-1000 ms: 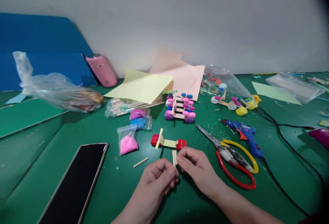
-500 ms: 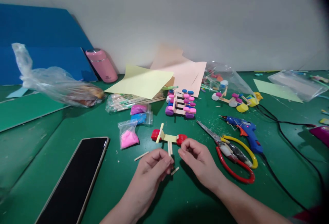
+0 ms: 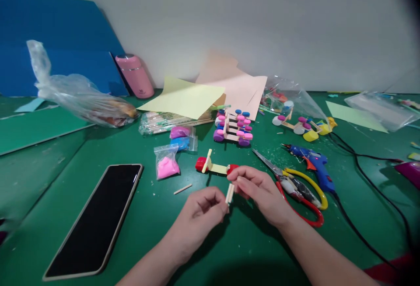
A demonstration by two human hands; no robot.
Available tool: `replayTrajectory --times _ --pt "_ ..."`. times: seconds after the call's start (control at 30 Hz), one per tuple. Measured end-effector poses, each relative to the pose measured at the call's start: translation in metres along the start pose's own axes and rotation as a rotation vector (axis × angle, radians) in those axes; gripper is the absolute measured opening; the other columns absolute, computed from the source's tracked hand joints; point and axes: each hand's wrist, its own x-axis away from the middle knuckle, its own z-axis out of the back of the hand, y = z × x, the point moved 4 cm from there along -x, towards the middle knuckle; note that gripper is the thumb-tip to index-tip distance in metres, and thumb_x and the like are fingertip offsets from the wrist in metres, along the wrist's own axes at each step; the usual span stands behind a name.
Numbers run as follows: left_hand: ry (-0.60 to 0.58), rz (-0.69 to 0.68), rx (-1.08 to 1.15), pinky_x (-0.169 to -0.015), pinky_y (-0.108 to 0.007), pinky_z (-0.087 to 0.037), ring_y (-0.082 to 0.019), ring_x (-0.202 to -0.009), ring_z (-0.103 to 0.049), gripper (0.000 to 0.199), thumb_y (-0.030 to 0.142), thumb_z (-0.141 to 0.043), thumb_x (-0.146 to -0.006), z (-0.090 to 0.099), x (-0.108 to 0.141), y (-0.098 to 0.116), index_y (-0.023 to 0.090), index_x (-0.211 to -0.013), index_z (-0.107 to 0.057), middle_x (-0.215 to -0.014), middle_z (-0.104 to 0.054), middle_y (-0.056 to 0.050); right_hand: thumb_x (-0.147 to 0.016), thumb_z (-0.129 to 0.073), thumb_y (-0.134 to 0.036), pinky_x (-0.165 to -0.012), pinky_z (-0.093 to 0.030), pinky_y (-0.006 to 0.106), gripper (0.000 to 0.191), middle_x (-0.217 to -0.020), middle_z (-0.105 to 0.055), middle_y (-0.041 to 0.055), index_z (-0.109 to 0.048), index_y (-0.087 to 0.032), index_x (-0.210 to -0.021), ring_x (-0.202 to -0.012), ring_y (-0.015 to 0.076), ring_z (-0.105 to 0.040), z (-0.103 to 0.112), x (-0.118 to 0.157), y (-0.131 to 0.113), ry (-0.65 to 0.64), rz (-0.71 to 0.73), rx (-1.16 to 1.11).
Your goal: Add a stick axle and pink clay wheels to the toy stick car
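Left fingers (image 3: 222, 207) hold perhaps two sticks (image 3: 230, 194), scissors (image 3: 281, 175) apart.

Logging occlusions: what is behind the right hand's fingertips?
Part of a red piece at the pale yellow strip's end shows; the right hand covers the rest.

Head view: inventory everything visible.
Held sticks: multiple, pale, front centre
Loose stick: one, pale, centre-left
Red-wheeled model: one, cream body, centre
Other models: several, multicoloured, back
Scissors: one, red-yellow handles, right
Glue gun: one, blue, right
Cables: multiple, black, right
Small packets: three, magenta, blue, pink, centre-left
Phone: one, black, left
Flask: one, pink, back-left
Paper sheets: several, yellow/pink/green, back
Plastic bags: several, clear, back
Boards: several, blue/green, left
Table: one, green, beneath
Left hand: one, bare, front
Right hand: one, bare, front
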Motion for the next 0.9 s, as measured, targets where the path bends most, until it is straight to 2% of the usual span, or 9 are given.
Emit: replayTrajectory --times 0.2,0.4,0.57,0.67,0.8,0.9 --pt "-0.034 0.019 -0.069 -0.048 -0.022 -0.024 -0.009 -0.052 -0.033 0.014 0.019 -0.052 -0.072 -0.005 0.0 -0.002 0.016 -0.059 -0.05 -0.054 -0.043 0.004 -0.073 -0.059 -0.03 -0.048 -0.033 0.019 0.017 -0.058 -0.048 -0.0042 -0.053 -0.017 -0.066 -0.051 0.0073 -0.04 -0.002 0.001 0.001 0.073 0.0 0.02" --pt "0.007 0.025 -0.113 -0.048 -0.022 -0.026 -0.009 -0.052 -0.035 0.02 0.03 -0.051 -0.077 -0.004 -0.001 -0.002 0.016 -0.063 -0.051 -0.054 -0.043 0.004 -0.075 -0.057 -0.027 -0.047 -0.033 0.02 0.014 -0.057 -0.047 -0.0037 -0.053 -0.016 -0.066 -0.05 0.0074 -0.04 -0.001 0.001 -0.002 0.116 0.057 0.116" --pt "0.094 0.015 -0.148 -0.047 -0.022 -0.024 -0.009 -0.049 -0.034 0.022 0.033 -0.051 -0.077 -0.002 -0.002 -0.001 0.016 -0.062 -0.051 -0.053 -0.043 0.004 -0.077 -0.055 -0.029 -0.047 -0.033 0.02 0.016 -0.058 -0.047 -0.0035 -0.053 -0.017 -0.068 -0.051 0.0084 -0.04 0.001 0.001 -0.001 0.13 0.073 0.15" --pt "0.131 0.015 -0.17 -0.046 -0.021 -0.024 -0.009 -0.049 -0.034 0.024 0.034 -0.051 -0.077 0.0 -0.002 -0.001 0.016 -0.062 -0.052 -0.052 -0.044 0.004 -0.079 -0.052 -0.03 -0.047 -0.032 0.02 0.017 -0.058 -0.046 -0.0035 -0.054 -0.017 -0.068 -0.051 0.0083 -0.039 0.007 0.0 -0.003 0.182 0.093 0.165" --pt "0.114 0.034 -0.218 -0.046 -0.021 -0.024 -0.009 -0.048 -0.034 0.024 0.034 -0.05 -0.077 0.0 -0.002 -0.003 0.016 -0.062 -0.053 -0.052 -0.044 0.004 -0.081 -0.051 -0.029 -0.047 -0.032 0.02 0.017 -0.06 -0.046 -0.0026 -0.053 -0.016 -0.07 -0.053 0.0086 -0.039 0.017 0.002 -0.009 0.259 0.129 0.186" --pt "0.096 0.034 -0.241 -0.045 -0.021 -0.024 -0.008 -0.048 -0.034 0.025 0.033 -0.048 -0.078 0.0 -0.002 -0.003 0.015 -0.061 -0.052 -0.051 -0.044 0.004 -0.082 -0.05 -0.03 -0.048 -0.032 0.02 0.017 -0.062 -0.047 -0.0022 -0.054 -0.017 -0.072 -0.055 0.0091 -0.039 0.023 0.006 -0.012 0.235 0.114 0.237"
